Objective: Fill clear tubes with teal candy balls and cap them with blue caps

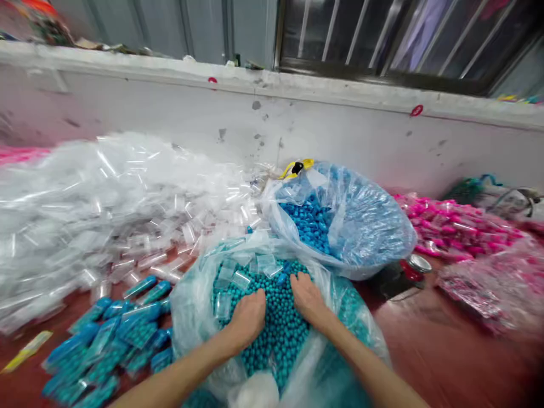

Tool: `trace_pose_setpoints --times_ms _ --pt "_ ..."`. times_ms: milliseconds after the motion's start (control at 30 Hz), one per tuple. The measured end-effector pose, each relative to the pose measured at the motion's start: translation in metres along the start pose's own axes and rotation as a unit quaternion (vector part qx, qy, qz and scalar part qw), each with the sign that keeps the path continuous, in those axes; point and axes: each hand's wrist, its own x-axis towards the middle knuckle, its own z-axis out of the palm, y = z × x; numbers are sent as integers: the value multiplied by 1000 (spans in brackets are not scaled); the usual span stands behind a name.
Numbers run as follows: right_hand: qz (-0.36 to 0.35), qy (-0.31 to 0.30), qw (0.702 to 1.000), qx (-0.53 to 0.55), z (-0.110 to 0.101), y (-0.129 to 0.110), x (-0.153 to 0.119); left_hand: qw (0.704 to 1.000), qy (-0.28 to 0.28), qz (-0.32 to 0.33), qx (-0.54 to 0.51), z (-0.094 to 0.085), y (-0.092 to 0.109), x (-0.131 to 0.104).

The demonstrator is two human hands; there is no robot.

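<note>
A large clear plastic bag (191, 306) stands open before me, full of small round teal beads (276, 334). Several short clear plastic tubes (242, 280) lie on the beads. My left hand (249, 314) is closed over the middle of the beads, just right of the tubes; whatever its fingers hold is hidden. On the right side of the bag, the curled fingers of my right hand (306, 296) touch the beads, and I cannot see what is in them. Close to these fingertips lies a small blue cap (281, 278).
Bead-filled tubes with blue caps (114, 334) lie left on the red floor (425, 351). Behind them rises a heap of empty clear tubes (127, 198). A bag of blue caps (310, 224) stands beyond the beads. Pink pieces (459, 226) are piled right, along the wall (340, 124).
</note>
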Motion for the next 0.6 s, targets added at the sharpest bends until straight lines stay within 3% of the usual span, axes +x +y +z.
trace_pose_setpoints --times_ms 167,300,367,500,600 --pt "0 -27 998 59 9 -10 3 997 -32 6 -74 22 16 24" --pt "-19 -82 982 171 3 -9 0 979 -91 26 -181 21 11 14" --pt "-10 -101 970 219 -1 -9 -4 950 -126 30 -284 15 7 5" --pt "16 -110 930 351 -2 -11 -11 833 -167 15 -526 2 1 -6" --pt "23 -132 910 392 -2 -11 -16 814 -161 -10 -557 -3 -3 -8"
